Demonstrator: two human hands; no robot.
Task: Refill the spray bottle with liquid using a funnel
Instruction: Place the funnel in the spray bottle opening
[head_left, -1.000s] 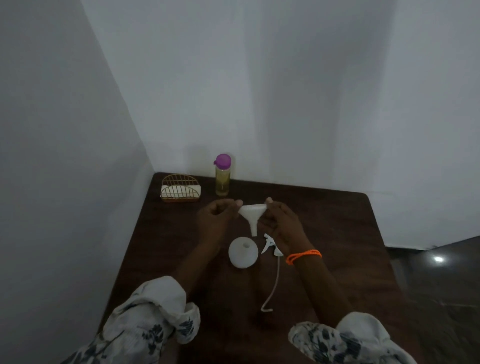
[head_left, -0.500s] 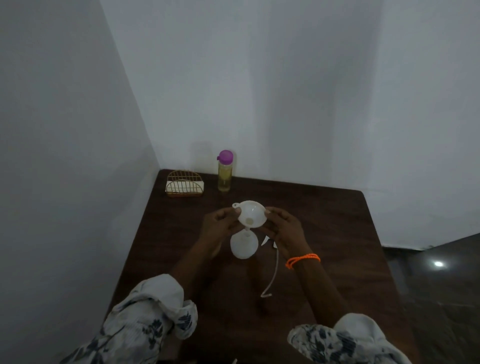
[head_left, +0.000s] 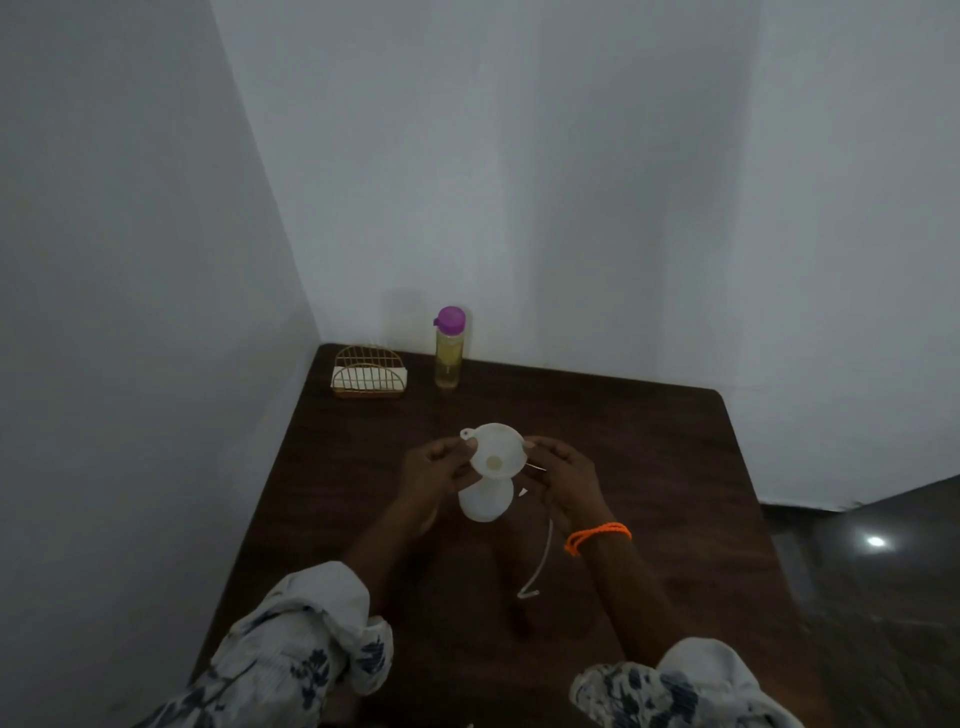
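Observation:
A white funnel (head_left: 496, 451) stands upright with its spout in the neck of the white spray bottle (head_left: 483, 503) on the dark wooden table (head_left: 649, 467). My left hand (head_left: 435, 466) pinches the funnel's rim on the left. My right hand (head_left: 561, 475) pinches the rim on the right. The bottle's spray head is mostly hidden behind my right hand; its thin white dip tube (head_left: 540, 564) trails toward me over the table. A clear bottle of yellow liquid (head_left: 449, 349) with a purple cap stands at the back of the table.
A gold wire holder (head_left: 369, 371) with white napkins sits at the back left corner. White walls close in the table at the left and back. Dark floor lies beyond the table's right edge.
The funnel went from held in the air, spout down, to seated in the spray bottle's neck. Both hands came down with it and stay on its rim.

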